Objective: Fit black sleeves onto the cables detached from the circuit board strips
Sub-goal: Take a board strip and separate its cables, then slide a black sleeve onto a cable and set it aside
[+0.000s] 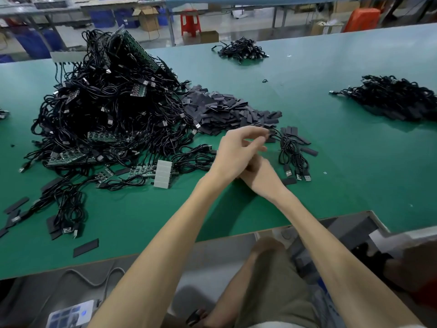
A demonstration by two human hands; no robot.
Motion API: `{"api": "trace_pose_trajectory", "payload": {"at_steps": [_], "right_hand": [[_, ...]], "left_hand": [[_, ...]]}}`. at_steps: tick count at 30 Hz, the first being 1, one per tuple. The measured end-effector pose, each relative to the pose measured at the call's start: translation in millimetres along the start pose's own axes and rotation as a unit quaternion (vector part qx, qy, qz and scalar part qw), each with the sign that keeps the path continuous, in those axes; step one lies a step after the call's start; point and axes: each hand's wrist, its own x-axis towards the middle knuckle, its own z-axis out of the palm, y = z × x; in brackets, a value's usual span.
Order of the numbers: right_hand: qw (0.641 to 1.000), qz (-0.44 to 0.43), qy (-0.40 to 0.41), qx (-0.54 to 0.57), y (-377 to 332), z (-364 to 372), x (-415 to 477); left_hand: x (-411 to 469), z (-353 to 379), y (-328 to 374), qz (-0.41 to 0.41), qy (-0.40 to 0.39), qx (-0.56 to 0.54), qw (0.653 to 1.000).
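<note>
Beyond our knee (pixel 267 247), our left hand (pixel 236 150) pinches a cable (pixel 290 150) end beside the sleeves (pixel 224 112), handy for fitting; our right hand (pixel 262 176) lies half hidden, so we cannot tell its grip.

A factory assembly hall, by every sign: a long workbench covered in green matting (pixel 331 185) carries bulk stock rather than single pieces. On it lie a big tangled heap of black USB cables (pixel 99 110) mixed with narrow green circuit board strips (pixel 66 158), a mound of flat black sleeves (pixel 222 110), a smaller far cable heap (pixel 241 50) and a right-hand cable heap (pixel 397 100). Behind the bench stand more long tables on metal legs (pixel 169 20), stacked blue plastic crates (pixel 101 17), open brown cardboard cartons (pixel 149 18) and a red plastic stool (pixel 190 21) on a smooth grey floor (pixel 248 26)
</note>
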Motion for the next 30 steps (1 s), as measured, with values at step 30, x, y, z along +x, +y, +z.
{"api": "trace_pose_trajectory", "payload": {"at_steps": [30], "right_hand": [[0.996,0.009,-0.012,0.091,-7,-5,-5]], "left_hand": [[-90,-63,-52,0.025,0.165,0.348,0.923]]}}
